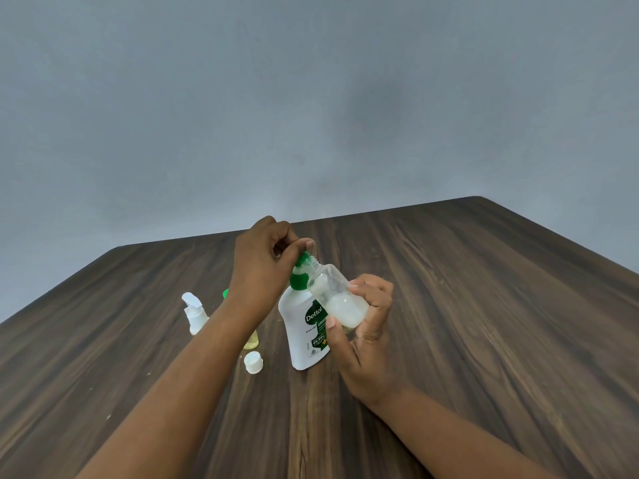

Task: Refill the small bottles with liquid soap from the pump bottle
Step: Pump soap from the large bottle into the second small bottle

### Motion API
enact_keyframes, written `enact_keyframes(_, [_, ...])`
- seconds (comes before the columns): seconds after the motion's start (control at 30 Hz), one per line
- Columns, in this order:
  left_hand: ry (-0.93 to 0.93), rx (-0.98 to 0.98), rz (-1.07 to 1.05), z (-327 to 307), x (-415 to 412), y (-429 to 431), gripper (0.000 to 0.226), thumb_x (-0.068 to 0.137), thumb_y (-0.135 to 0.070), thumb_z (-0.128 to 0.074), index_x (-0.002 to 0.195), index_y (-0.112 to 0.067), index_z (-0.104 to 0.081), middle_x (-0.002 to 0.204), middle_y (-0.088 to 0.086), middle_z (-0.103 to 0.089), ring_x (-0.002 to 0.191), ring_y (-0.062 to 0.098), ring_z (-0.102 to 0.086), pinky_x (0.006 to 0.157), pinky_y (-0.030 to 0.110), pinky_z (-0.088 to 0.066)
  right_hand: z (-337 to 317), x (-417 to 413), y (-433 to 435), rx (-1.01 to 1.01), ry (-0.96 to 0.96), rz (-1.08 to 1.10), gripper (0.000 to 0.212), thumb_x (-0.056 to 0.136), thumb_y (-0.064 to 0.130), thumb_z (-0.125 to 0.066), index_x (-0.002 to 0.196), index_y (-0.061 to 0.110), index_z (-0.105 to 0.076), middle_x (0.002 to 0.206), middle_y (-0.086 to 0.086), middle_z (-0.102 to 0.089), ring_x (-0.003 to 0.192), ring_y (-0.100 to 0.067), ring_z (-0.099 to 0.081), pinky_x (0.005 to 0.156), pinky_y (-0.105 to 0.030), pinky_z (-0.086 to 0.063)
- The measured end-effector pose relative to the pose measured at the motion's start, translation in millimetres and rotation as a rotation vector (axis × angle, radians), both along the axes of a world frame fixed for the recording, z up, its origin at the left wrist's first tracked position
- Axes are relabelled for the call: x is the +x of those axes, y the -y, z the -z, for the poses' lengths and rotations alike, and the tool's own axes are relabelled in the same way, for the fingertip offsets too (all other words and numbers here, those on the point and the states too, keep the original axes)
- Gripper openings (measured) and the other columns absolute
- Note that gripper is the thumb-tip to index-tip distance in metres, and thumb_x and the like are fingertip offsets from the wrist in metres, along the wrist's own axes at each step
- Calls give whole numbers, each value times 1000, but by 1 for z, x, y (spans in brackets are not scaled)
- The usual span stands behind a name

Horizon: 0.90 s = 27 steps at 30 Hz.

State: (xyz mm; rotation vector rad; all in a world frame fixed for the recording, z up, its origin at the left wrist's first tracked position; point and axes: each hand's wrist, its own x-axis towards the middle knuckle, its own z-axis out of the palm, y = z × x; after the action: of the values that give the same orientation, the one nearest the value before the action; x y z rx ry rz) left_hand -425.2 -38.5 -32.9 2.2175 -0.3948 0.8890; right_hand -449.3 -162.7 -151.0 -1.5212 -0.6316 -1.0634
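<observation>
Fingers [288, 242] of left hand [262, 264] bunching together on green pump head [300, 267], pressing down, presumably to push soap out of white pump bottle [304, 330] standing on table [484, 305]; right hand [366, 326] clamping around small clear bottle [340, 299], tilting its open neck toward the spout to catch soap, partly filling. Loose white cap [253, 361] lying near, left.

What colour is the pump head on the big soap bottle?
Green, atop the white pump bottle; the pump head shows in the head view.
</observation>
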Motion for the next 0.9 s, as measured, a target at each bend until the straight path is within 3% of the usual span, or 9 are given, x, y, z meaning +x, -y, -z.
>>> enact_keyframes(0.23, [-3,65,45,-13,0,0,21,78,-20,-72,62,-10,-64,64,-1,-52,60,8,-47,54,9,-34,-1,2,2,-2,19,27,38,82,22,-55,114,21,-34,115,15,-30,107,2,-42,81,-10,-42])
enact_keyframes(0.47, [27,24,-14,3,-1,1,29,80,-20,-71,58,-17,-53,60,-6,-46,56,7,-43,52,8,-31,4,2,2,-11,-9,16,47,81,23,-56,118,30,-28,117,12,-31,105,-5,-43,73,-20,-48])
enact_keyframes(0.63, [21,36,0,-6,-2,1,23,79,-22,-71,61,-12,-60,63,-5,-49,59,7,-46,55,8,-34,-1,1,1,-11,2,43,39,81,24,-56,114,22,-34,115,16,-30,107,2,-41,80,-9,-43])
enact_keyframes(0.9, [4,57,-2,-3,2,1,24,80,-21,-70,61,-12,-58,64,-2,-51,60,9,-47,55,9,-34,0,1,2,-11,13,45,40,80,21,-55,114,22,-34,114,13,-31,106,0,-41,80,-11,-43])
